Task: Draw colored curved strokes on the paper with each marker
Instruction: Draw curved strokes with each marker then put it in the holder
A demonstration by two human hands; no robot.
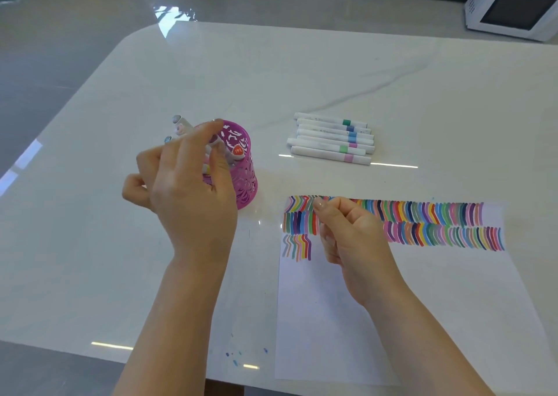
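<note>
Paper [422,305] lies on near right of table [302,72]; 2 full rows of colored strokes [437,214] up top, 3rd row begun at left. R hand [353,238] is over the strokes, fingers curled in, can't tell if it holds anything. L hand [187,190] is at pink cup [246,184] left of paper, fingertips pinching a marker [182,122] in it. Marker row [330,139] lies beyond paper.

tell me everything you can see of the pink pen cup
The pink pen cup is a round holder with lace-like cut-out walls, standing upright on the white table, left of the paper. Several white markers lean out of its top. The left hand covers its left side, fingers at the markers; whether it grips one is unclear.
</note>
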